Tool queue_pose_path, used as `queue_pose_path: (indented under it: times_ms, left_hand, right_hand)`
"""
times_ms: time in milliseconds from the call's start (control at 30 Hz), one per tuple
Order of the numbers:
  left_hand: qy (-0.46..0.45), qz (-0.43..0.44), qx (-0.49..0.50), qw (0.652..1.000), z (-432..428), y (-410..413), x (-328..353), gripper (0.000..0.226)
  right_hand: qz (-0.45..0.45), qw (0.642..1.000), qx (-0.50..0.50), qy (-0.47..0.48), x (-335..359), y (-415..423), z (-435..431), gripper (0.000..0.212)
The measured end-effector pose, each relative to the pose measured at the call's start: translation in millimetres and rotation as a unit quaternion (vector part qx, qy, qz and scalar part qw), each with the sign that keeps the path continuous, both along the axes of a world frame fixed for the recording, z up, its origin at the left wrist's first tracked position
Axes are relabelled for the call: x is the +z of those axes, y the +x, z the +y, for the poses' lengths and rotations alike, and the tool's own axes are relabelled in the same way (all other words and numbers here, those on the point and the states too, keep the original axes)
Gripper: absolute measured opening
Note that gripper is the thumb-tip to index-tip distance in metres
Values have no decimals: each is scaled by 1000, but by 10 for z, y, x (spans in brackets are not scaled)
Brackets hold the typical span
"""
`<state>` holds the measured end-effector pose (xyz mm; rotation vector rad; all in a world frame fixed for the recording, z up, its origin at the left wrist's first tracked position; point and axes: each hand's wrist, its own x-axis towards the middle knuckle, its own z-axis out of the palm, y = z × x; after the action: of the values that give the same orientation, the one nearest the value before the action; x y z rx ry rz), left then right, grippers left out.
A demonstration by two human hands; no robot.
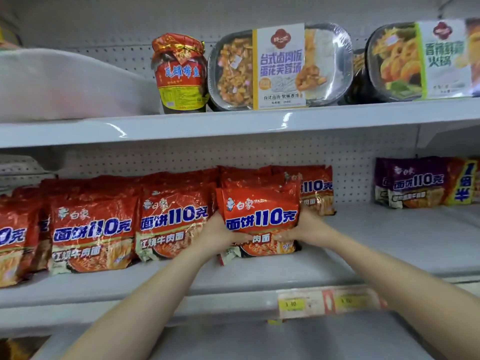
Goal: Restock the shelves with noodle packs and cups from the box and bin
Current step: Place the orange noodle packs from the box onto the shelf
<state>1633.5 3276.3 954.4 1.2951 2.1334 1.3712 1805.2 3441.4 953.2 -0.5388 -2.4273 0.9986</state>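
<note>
A red noodle pack (pixel 259 216) with blue lettering stands upright on the middle shelf (pixel 259 274), in front of more red packs (pixel 315 188). My left hand (pixel 218 233) grips its left edge, thumb across the front. My right hand (pixel 302 228) grips its right edge the same way. To the left runs a row of matching red packs (pixel 171 224), leaning back against the pegboard. The box and bin are out of view.
Purple noodle packs (pixel 418 184) stand at the right of the same shelf, with bare shelf between them and the red ones. The upper shelf holds a red-topped jar (pixel 180 74) and two boxed meal trays (pixel 280 67). Yellow price tags (pixel 291 304) sit on the shelf's front rail.
</note>
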Motion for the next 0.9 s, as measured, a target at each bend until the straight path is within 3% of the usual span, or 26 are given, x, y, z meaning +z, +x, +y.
queue_pose_path:
  times_ms: [133,400,533,700,800,900]
  left_hand:
    - [28,-5,44,999,309,-113,-113,94]
    - [114,-21,90,989,744,-273,-145,120]
    - [146,49,122,981,775,-139,-247,136]
    - [121,218,123,961,720,-152,-245,127]
    - [99,233,112,961,680,-175,-243,124]
    - [99,219,95,966,656,-217,-263,126]
  right_hand:
    - [1,1000,-5,15,5,-178,247,68]
    - [-6,998,40,47,87,-539,632,71]
    - [16,999,23,31,-95,-590,745,78]
    - [54,998,9,42,-234,-619,768,79]
    - [55,997,14,43,-267,-634,814,80]
    - [43,998,19,39,-279,-639,847,94]
